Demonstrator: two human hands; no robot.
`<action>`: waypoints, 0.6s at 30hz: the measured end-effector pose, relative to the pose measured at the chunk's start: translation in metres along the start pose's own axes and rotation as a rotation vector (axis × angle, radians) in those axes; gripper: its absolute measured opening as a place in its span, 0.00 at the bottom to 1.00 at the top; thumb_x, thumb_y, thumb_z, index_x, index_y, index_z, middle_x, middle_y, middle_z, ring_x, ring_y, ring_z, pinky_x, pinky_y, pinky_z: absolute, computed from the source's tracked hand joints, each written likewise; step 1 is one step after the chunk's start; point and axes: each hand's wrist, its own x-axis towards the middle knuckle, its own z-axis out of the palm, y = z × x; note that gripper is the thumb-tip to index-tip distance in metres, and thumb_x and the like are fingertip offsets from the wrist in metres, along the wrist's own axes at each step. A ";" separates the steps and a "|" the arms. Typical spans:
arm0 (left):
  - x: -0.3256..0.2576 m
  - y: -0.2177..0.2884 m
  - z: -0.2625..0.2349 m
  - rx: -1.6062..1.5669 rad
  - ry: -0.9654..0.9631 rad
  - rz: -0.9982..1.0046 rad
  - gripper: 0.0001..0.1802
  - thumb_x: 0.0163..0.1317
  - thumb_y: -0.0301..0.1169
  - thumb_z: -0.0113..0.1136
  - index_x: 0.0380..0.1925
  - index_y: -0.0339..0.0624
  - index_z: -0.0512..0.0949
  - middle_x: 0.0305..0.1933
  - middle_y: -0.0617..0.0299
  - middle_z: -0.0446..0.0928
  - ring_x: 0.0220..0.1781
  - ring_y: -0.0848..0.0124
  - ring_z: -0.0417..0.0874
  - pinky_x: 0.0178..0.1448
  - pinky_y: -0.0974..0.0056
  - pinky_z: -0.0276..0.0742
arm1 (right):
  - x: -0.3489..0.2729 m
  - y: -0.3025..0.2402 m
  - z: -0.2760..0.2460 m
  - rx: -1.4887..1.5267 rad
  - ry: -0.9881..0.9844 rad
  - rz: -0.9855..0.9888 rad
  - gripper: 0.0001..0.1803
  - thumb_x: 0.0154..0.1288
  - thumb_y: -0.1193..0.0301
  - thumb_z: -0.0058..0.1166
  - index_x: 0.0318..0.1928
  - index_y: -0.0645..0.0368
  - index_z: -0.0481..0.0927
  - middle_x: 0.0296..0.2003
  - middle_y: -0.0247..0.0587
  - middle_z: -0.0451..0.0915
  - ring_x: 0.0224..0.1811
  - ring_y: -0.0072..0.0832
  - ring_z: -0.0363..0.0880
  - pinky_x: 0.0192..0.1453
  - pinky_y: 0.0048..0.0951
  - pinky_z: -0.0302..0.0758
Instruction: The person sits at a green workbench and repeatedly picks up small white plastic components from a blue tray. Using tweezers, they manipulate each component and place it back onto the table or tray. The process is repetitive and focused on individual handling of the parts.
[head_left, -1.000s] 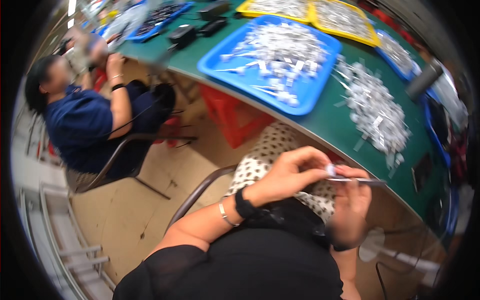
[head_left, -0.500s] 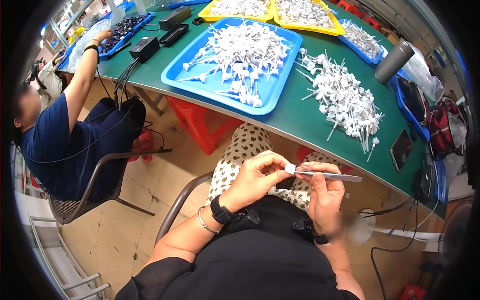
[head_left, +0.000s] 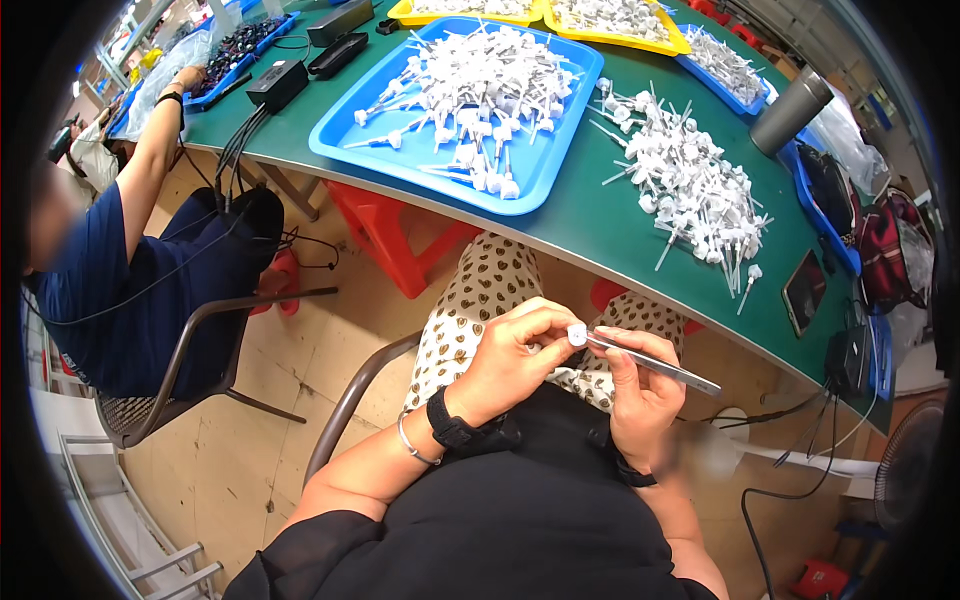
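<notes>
Above my lap, my left hand point(head_left: 507, 362) pinches a small white plastic part point(head_left: 577, 335) between thumb and fingers. My right hand point(head_left: 645, 398) is closed round slim metal tweezers point(head_left: 672, 370), whose tips reach to the white part; whether they grip it I cannot tell. On the green table in front lies a loose heap of white parts with thin stems point(head_left: 700, 195). To its left, a blue tray point(head_left: 535, 185) carries a large pile of similar parts.
Yellow trays point(head_left: 545, 15) of white parts stand at the back. A grey flask point(head_left: 790, 112) and phone point(head_left: 803, 292) lie right, with a fan point(head_left: 908, 465) beyond the table. At left, a seated co-worker's arm point(head_left: 150, 165) reaches to a blue tray of dark pieces.
The tweezers' outer end has tilted down toward me, and the white part has turned slightly in my left fingers. The view has shifted a little. The co-worker's hand has moved slightly.
</notes>
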 end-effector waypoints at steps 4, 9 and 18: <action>-0.001 -0.002 0.001 0.063 -0.013 0.058 0.06 0.63 0.23 0.66 0.40 0.35 0.83 0.43 0.59 0.82 0.39 0.74 0.84 0.41 0.70 0.81 | 0.002 -0.003 0.001 -0.041 -0.004 -0.012 0.06 0.73 0.80 0.51 0.47 0.70 0.74 0.46 0.52 0.82 0.46 0.33 0.85 0.53 0.32 0.84; -0.001 -0.003 0.001 0.153 0.006 0.134 0.06 0.60 0.20 0.67 0.38 0.35 0.83 0.41 0.57 0.82 0.38 0.70 0.84 0.40 0.69 0.81 | 0.001 -0.001 -0.001 -0.089 -0.011 -0.026 0.06 0.73 0.80 0.51 0.47 0.70 0.75 0.45 0.52 0.83 0.46 0.33 0.85 0.52 0.31 0.85; -0.002 -0.003 0.002 0.230 0.030 0.188 0.08 0.58 0.19 0.64 0.38 0.35 0.81 0.38 0.59 0.79 0.33 0.68 0.82 0.37 0.66 0.78 | 0.000 0.007 0.001 -0.168 0.062 -0.169 0.08 0.66 0.80 0.61 0.44 0.68 0.79 0.40 0.50 0.86 0.38 0.33 0.87 0.42 0.27 0.83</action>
